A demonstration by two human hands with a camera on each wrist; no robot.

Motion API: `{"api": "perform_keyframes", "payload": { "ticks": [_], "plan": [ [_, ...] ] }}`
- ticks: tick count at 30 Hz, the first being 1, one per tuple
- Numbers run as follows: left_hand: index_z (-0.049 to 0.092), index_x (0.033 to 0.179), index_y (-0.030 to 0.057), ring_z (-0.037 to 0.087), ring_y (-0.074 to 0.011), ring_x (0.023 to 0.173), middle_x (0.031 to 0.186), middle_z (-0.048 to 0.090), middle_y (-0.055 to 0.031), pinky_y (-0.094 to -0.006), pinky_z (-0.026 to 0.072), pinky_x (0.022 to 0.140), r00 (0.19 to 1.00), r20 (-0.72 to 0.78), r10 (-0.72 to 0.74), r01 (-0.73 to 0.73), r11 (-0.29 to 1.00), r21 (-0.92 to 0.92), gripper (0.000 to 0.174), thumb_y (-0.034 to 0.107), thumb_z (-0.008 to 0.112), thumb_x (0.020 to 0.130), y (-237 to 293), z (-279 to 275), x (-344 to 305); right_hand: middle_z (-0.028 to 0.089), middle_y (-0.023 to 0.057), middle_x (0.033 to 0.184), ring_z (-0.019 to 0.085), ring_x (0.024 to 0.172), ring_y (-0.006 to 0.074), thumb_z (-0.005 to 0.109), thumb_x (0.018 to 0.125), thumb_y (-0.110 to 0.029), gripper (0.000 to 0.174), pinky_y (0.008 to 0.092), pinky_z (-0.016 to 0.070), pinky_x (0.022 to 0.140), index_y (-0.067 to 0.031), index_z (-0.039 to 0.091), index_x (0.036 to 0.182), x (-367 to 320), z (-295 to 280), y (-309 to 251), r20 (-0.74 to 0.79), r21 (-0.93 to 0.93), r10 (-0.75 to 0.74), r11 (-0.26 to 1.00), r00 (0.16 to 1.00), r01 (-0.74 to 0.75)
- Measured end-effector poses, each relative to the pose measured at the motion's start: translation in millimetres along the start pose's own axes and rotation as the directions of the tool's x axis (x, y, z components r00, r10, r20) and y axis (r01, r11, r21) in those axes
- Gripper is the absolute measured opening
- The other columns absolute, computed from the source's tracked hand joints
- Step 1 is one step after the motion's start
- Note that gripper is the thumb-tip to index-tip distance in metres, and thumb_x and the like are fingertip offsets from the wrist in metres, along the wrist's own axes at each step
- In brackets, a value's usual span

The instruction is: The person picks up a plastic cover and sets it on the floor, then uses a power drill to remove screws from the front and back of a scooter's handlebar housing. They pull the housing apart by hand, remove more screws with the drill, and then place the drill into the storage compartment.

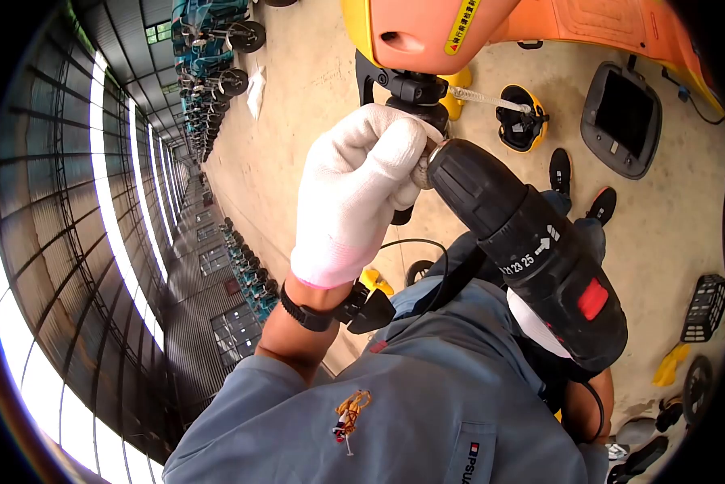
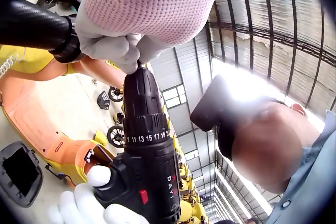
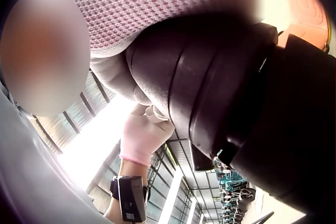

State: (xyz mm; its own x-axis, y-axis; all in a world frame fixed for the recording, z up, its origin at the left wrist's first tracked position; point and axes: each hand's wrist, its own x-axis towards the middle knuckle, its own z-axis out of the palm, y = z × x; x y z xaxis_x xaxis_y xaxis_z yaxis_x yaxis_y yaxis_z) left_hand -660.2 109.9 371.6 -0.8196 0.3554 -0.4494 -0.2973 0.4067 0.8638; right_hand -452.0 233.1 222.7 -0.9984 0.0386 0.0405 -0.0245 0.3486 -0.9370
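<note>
In the head view, my left hand, in a white glove, curls its fingers around the bit at the nose of a black cordless drill. The fingers hide most of the bit. My right hand, also gloved, grips the drill's handle in the left wrist view; the drill body covers most of that hand in the head view. Right behind the left hand is a black handlebar grip. It belongs to an orange and yellow vehicle body, whose panel edge lies just above the drill's nose.
A yellow helmet and a grey framed panel are beyond the drill. Another person's shoes show on the concrete floor. A black basket and a wheel lie at the right. Rows of teal vehicles line the hall.
</note>
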Motion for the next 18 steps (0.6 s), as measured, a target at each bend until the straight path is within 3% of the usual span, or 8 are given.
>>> {"api": "perform_keyframes", "payload": {
  "ticks": [2, 6, 8, 11, 14, 15, 17, 18],
  "plan": [
    [0.067, 0.097, 0.0007, 0.048, -0.0034, 0.06, 0.074, 0.063, -0.0004, -0.0178, 0.0363, 0.055, 1.0, 0.023, 0.02, -0.019, 0.999, -0.031, 0.023, 0.022, 0.061, 0.099, -2.0, 1.5, 0.7, 0.067, -0.0001, 0.089, 0.062, 0.082, 0.0135, 0.062, 0.088, -0.013, 0.012, 0.0258, 0.0491, 0.076, -0.0077, 0.068, 0.097, 0.5, -2.0, 0.2, 0.011, 0.047, 0.014, 0.999, 1.0, -0.014],
    [0.067, 0.103, 0.0002, 0.049, -0.0043, 0.063, 0.079, 0.063, -0.0001, -0.0184, 0.0386, 0.059, 0.998, 0.05, 0.044, -0.042, 0.998, -0.043, 0.022, 0.022, 0.061, 0.099, -5.8, 3.2, 1.4, 0.063, 0.0037, 0.089, 0.062, 0.079, 0.0163, 0.057, 0.081, -0.002, 0.023, 0.031, 0.0503, 0.079, -0.0022, 0.061, 0.104, 17.1, -11.2, -3.4, 0.271, 0.485, 0.168, 0.827, 0.948, -0.285],
    [0.067, 0.107, -0.0005, 0.051, -0.0051, 0.065, 0.081, 0.063, -0.0002, -0.0191, 0.0404, 0.061, 0.996, 0.075, 0.038, -0.034, 0.998, -0.058, 0.023, 0.021, 0.062, 0.099, -8.7, 7.1, 2.2, 0.062, 0.0056, 0.089, 0.061, 0.078, 0.0177, 0.054, 0.078, 0.004, 0.031, 0.0336, 0.0509, 0.081, 0.0006, 0.057, 0.108, 24.7, -17.0, -9.2, 0.41, 0.633, 0.185, 0.647, 0.893, -0.424],
    [0.066, 0.117, -0.0019, 0.053, -0.0067, 0.072, 0.088, 0.063, -0.0007, -0.0213, 0.0438, 0.066, 0.996, 0.037, 0.081, -0.077, 0.992, -0.101, 0.028, 0.018, 0.065, 0.097, -15.0, 18.9, 1.8, 0.057, 0.0032, 0.073, 0.058, 0.064, 0.0191, 0.059, 0.076, -0.004, 0.039, 0.0387, 0.0527, 0.075, 0.0007, 0.053, 0.114, 28.8, -18.2, -18.1, 0.384, 0.91, 0.168, 0.096, 0.908, -0.403],
    [0.064, 0.123, -0.0034, 0.054, -0.0074, 0.079, 0.097, 0.063, -0.0025, -0.0226, 0.0443, 0.07, 0.991, 0.091, 0.101, -0.085, 0.983, -0.165, 0.032, 0.015, 0.065, 0.096, -17.2, 17.6, 5.0, 0.05, 0.0007, 0.062, 0.052, 0.056, 0.0183, 0.06, 0.077, -0.011, 0.045, 0.0385, 0.0508, 0.07, -0.0002, 0.05, 0.119, 30.2, -10.1, -18.4, 0.386, 0.918, 0.074, -0.122, 0.919, -0.376],
    [0.064, 0.123, -0.0034, 0.054, -0.0074, 0.079, 0.097, 0.063, -0.0025, -0.0226, 0.0443, 0.07, 0.99, 0.093, 0.108, -0.091, 0.982, -0.167, 0.032, 0.015, 0.065, 0.096, -17.4, 16.3, 6.1, 0.05, 0.0007, 0.062, 0.052, 0.056, 0.0183, 0.06, 0.077, -0.011, 0.045, 0.0385, 0.0508, 0.07, -0.0002, 0.05, 0.119, 29.1, -4.8, -16.5, 0.383, 0.92, 0.073, -0.115, 0.921, -0.373],
    [0.064, 0.123, -0.0034, 0.053, -0.0072, 0.078, 0.097, 0.063, -0.0029, -0.022, 0.0438, 0.07, 0.989, 0.114, 0.099, -0.083, 0.987, -0.14, 0.032, 0.013, 0.065, 0.097, -17.3, 15.0, 7.5, 0.044, -0.0007, 0.056, 0.044, 0.048, 0.0177, 0.058, 0.077, -0.012, 0.049, 0.0378, 0.0455, 0.065, -0.0022, 0.05, 0.124, 23.3, 8.1, -9.1, 0.323, 0.864, -0.077, -0.384, 0.943, -0.327],
    [0.064, 0.124, -0.0029, 0.053, -0.0072, 0.081, 0.099, 0.063, -0.0023, -0.0215, 0.0431, 0.071, 0.989, 0.111, 0.093, -0.079, 0.988, -0.131, 0.032, 0.014, 0.065, 0.097, -16.7, 14.9, 6.6, 0.044, -0.0007, 0.056, 0.044, 0.048, 0.0177, 0.058, 0.077, -0.012, 0.049, 0.0378, 0.0455, 0.065, -0.0022, 0.05, 0.124, 21.2, 12.9, -6.4, 0.322, 0.866, -0.079, -0.379, 0.943, -0.328]
  ]
}}
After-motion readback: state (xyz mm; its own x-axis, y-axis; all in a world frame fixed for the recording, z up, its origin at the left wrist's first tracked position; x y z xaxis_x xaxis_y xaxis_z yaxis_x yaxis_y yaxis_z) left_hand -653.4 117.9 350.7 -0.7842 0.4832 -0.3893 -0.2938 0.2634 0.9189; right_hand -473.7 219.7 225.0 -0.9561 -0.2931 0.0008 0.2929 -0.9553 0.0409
